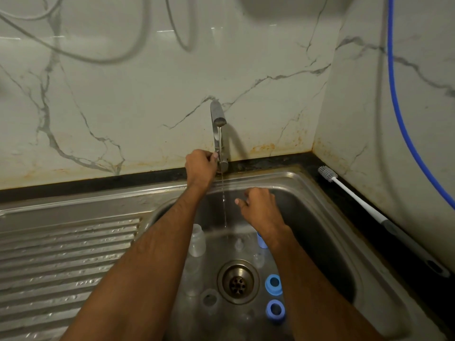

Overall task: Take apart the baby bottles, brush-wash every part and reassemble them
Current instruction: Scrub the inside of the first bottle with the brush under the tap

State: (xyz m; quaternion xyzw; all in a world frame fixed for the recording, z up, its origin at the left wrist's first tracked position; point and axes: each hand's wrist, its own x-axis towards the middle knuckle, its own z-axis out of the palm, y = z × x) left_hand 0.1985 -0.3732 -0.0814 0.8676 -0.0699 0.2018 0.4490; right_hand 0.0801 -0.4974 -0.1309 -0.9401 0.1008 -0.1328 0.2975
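Observation:
Baby bottle parts lie loose in the steel sink point(317, 217): a clear bottle point(196, 243) at the left, a clear cap point(209, 299) near the drain point(238, 281), two blue screw rings point(273, 284) point(275, 310), a clear teat point(238, 244) and a blue piece point(261, 241) partly behind my right wrist. My left hand point(200, 163) grips the tap lever point(216, 157) at the tap's base. A thin stream of water point(223, 200) runs from the spout. Beside the stream, my right hand point(258, 205) hovers with fingers loosely curled and holds nothing.
A bottle brush point(349, 190) with a long white handle lies on the dark counter to the right of the sink. A ribbed steel draining board point(64, 254) spreads to the left. A blue hose point(403, 119) hangs down the right wall.

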